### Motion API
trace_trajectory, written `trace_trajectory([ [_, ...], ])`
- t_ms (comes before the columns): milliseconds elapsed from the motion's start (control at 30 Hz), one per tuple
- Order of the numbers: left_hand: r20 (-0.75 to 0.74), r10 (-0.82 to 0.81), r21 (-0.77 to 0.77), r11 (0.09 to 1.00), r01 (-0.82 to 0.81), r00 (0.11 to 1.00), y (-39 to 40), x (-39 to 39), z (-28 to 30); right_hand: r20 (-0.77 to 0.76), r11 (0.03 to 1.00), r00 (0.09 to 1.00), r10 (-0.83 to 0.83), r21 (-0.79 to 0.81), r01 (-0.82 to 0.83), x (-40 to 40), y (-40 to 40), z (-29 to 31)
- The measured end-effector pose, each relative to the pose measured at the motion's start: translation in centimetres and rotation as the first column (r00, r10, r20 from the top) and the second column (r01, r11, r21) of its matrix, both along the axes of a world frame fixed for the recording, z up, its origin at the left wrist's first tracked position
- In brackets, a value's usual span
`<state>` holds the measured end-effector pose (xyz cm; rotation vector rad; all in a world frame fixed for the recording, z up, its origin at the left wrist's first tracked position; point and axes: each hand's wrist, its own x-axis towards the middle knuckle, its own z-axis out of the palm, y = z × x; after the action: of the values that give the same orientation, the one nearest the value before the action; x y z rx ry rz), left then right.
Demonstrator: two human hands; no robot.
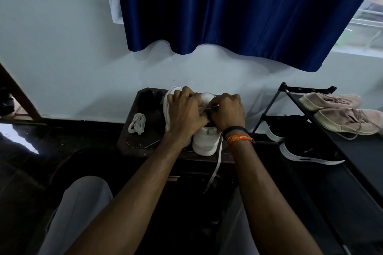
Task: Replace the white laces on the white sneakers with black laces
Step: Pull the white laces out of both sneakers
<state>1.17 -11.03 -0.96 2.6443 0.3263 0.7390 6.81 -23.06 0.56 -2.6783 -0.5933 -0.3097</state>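
Observation:
Two white sneakers stand side by side on a small dark table (pixel 132 149), heels toward me. The right sneaker (pixel 207 141) is in the middle; the left sneaker (pixel 168 109) is mostly hidden behind my left hand. My left hand (pixel 186 109) and my right hand (pixel 227 111) meet over the right sneaker's lacing, both pinching its white lace (pixel 216 168), whose loose end hangs down over the table's front edge. A removed white lace (pixel 137 123) lies bundled on the table's left side. A dark heap (pixel 149 97), perhaps the black laces, sits at the back left.
A black shoe rack (pixel 290 91) stands to the right, holding a pair of pink sneakers (pixel 339 114) on top and black shoes with white soles (pixel 304 149) lower down. A blue curtain (pixel 238 6) hangs on the wall behind. My knees in light trousers frame the table.

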Motion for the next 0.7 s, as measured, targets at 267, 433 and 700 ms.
trace_trajectory([
  [267,0.152,0.171,-0.027,0.985,-0.169,0.973,-1.0,0.0,-1.4,-0.151,0.848,0.969,-0.198,0.469,0.246,0.0,0.2,-0.7],
  [433,0.129,0.196,-0.036,0.981,-0.193,0.972,-1.1,0.1,-1.7,-0.387,0.591,0.869,-0.309,0.638,0.494,0.4,-1.0,-0.2],
  [700,0.17,0.173,-0.077,0.984,-0.162,0.97,-1.0,0.3,-2.1,-0.143,0.9,0.978,0.149,0.43,-0.074,0.1,-0.7,0.6],
])
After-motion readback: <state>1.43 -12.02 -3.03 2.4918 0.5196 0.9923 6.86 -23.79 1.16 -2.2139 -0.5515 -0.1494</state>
